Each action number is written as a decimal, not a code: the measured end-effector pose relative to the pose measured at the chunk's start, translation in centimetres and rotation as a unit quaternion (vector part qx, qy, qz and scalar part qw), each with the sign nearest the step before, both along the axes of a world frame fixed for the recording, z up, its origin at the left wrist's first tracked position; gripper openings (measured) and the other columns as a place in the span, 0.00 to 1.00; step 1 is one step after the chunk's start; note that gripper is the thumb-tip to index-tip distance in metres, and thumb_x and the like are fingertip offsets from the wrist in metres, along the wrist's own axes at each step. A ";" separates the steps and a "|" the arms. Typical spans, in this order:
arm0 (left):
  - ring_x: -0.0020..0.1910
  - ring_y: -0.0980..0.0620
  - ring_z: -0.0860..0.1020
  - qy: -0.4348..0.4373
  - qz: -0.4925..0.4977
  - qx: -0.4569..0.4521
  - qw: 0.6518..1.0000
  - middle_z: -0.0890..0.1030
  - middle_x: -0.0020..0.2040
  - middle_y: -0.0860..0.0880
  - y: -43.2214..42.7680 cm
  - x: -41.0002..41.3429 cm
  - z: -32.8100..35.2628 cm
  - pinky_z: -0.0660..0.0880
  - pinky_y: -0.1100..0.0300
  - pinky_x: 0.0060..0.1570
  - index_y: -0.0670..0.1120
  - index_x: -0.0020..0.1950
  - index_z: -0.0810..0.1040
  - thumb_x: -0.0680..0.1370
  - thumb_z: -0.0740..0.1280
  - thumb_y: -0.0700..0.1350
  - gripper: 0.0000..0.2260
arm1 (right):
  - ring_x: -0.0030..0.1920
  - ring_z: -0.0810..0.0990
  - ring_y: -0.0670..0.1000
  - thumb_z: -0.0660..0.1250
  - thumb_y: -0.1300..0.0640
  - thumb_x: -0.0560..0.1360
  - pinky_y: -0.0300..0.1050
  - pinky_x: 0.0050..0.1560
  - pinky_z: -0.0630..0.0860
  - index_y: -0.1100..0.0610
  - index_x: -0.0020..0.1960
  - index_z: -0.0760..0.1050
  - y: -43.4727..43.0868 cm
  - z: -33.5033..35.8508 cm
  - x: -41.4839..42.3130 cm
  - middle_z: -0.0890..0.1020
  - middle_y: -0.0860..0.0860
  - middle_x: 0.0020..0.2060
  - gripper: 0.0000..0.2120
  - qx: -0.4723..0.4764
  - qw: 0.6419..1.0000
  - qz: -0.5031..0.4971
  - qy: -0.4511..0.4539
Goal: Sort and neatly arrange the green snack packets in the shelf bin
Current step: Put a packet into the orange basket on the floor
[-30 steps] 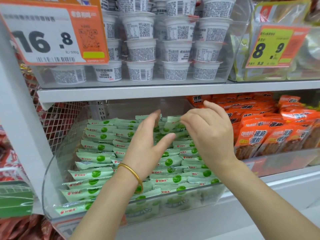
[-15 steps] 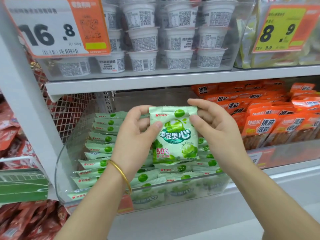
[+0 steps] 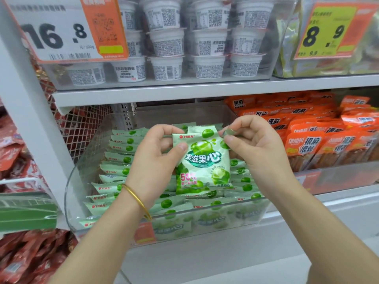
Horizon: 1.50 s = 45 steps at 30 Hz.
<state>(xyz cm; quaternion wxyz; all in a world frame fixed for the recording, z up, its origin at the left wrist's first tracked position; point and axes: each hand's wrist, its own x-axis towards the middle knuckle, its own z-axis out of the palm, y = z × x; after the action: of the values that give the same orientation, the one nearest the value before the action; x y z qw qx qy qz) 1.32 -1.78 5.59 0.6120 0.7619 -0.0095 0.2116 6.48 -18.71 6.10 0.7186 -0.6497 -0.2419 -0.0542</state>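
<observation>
Seen from the head camera, the held packet [image 3: 203, 160] has its top right corner crumpled under the pinching fingers of the right hand [image 3: 254, 148]. The rows behind both hands are hidden. The left hand [image 3: 151, 160] pinches its left edge, thumb on the front. The packet stands upright between the two grips, above the clear bin [image 3: 69, 193]. In the bin, green packets [image 3: 117, 158] lie in overlapping rows below and left of the hands.
</observation>
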 end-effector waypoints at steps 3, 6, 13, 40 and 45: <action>0.36 0.50 0.73 0.005 0.012 0.008 1.000 0.80 0.39 0.41 0.0 -1.0 0.5 0.70 0.56 0.37 0.50 0.50 0.73 0.77 0.65 0.38 0.07 | 0.37 0.80 0.43 0.64 0.71 0.74 0.38 0.36 0.77 0.55 0.45 0.72 -0.2 0.6 -0.8 0.81 0.51 0.38 0.11 -0.013 0.999 0.036 0.015; 0.37 0.48 0.70 0.029 0.011 0.049 0.998 0.77 0.41 0.32 -0.2 -2.6 1.0 0.68 0.55 0.37 0.51 0.48 0.71 0.78 0.64 0.37 0.09 | 0.32 0.78 0.45 0.64 0.72 0.74 0.37 0.32 0.76 0.56 0.51 0.73 -0.7 1.2 -1.8 0.76 0.54 0.32 0.13 -0.067 0.994 0.077 0.035; 0.38 0.41 0.76 0.131 0.014 0.098 0.986 0.78 0.48 0.30 -1.2 -12.2 -0.3 0.76 0.47 0.38 0.53 0.48 0.69 0.79 0.62 0.38 0.09 | 0.37 0.84 0.47 0.72 0.61 0.71 0.46 0.34 0.82 0.59 0.48 0.80 -0.3 0.9 -7.0 0.85 0.49 0.38 0.06 -0.329 0.911 0.245 0.039; 0.69 0.46 0.66 0.572 0.231 -0.059 0.785 0.66 0.71 0.46 15.0 -38.6 -1.6 0.63 0.55 0.67 0.50 0.75 0.58 0.75 0.68 0.52 0.31 | 0.45 0.78 0.59 0.59 0.52 0.78 0.45 0.35 0.64 0.56 0.48 0.71 27.3 -1.3 -26.8 0.79 0.54 0.43 0.08 -0.671 0.453 0.460 -0.364; 0.66 0.44 0.69 0.591 0.348 -0.225 0.692 0.67 0.70 0.45 11.3 -52.3 3.5 0.66 0.52 0.65 0.51 0.74 0.60 0.75 0.68 0.51 0.29 | 0.42 0.77 0.58 0.58 0.55 0.78 0.43 0.33 0.64 0.57 0.47 0.70 31.3 4.0 -38.7 0.79 0.54 0.43 0.06 -0.660 0.332 0.528 -0.419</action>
<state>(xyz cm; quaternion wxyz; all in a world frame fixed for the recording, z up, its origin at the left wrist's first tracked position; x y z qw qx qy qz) -50.99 9.47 9.12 0.5268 0.5183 0.6679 -0.0880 -32.23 12.55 10.14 -0.2631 -0.5393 -0.7603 0.2487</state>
